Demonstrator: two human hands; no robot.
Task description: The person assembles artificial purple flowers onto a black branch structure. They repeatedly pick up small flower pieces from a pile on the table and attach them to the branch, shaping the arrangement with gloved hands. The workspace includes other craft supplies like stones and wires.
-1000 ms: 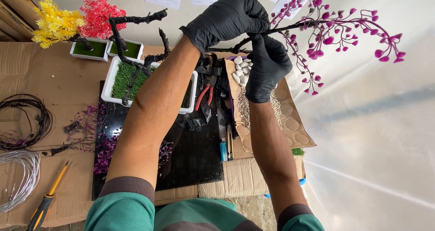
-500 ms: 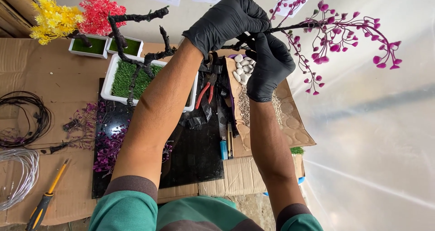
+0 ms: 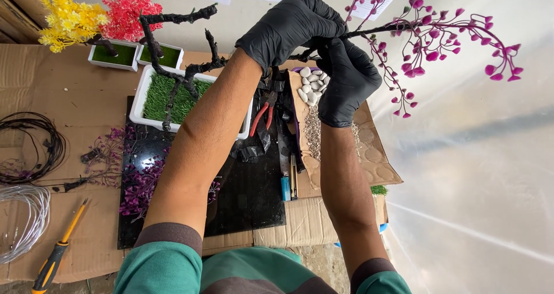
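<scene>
Pink-budded branch (image 3: 438, 37) is held up above the table (image 3: 34, 80), stretching to the right from my two black-gloved hands. Going left to right: coils of wire (image 3: 26, 150), a yellow-handled screwdriver (image 3: 57, 251) and a white tray of fake grass (image 3: 167, 98) with a bare dark trunk lie below. My left hand (image 3: 291, 25) has its fingers curled tight around the branch stem; my right hand (image 3: 346, 80), just beneath, pinches the same stem. White pebbles (image 3: 311, 86) sit under them.

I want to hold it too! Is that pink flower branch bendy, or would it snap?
Probably bendy: the pink flower branch has thin stems that arch and droop. It looks light, since the left hand and right hand hold it by one end. Small buds might pop off.
</scene>
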